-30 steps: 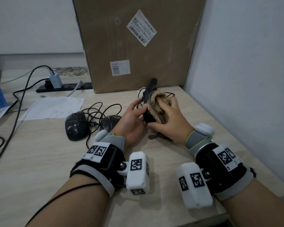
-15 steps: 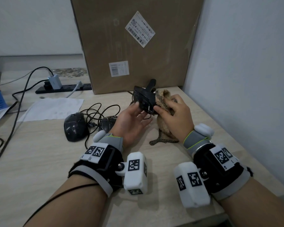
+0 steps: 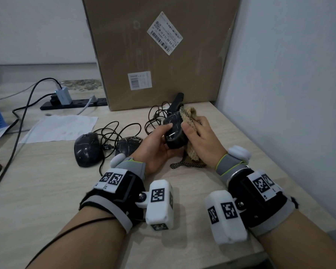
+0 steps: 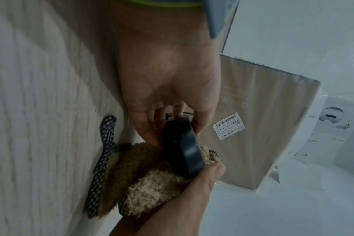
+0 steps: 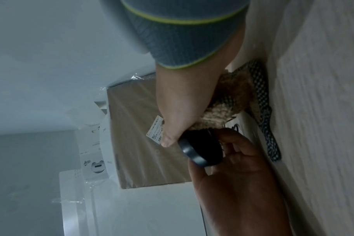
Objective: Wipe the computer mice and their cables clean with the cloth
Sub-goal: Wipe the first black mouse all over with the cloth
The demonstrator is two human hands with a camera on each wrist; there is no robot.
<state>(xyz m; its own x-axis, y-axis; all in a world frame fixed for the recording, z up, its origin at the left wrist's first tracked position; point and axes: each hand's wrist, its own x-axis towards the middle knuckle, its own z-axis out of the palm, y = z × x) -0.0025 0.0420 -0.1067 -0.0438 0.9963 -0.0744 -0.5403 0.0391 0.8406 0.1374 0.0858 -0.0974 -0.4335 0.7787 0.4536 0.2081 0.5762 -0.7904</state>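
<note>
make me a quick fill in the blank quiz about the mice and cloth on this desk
The left hand holds a black ____.
The right hand presses a tan ____ against it.
____ other mice lie on the desk.
Behind them stands a cardboard ____.

Missing words: mouse; cloth; two; box

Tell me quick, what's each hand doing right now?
Left hand: holds the black marbled computer mouse.
Right hand: holds the tan fluffy cloth against the mouse.
</note>
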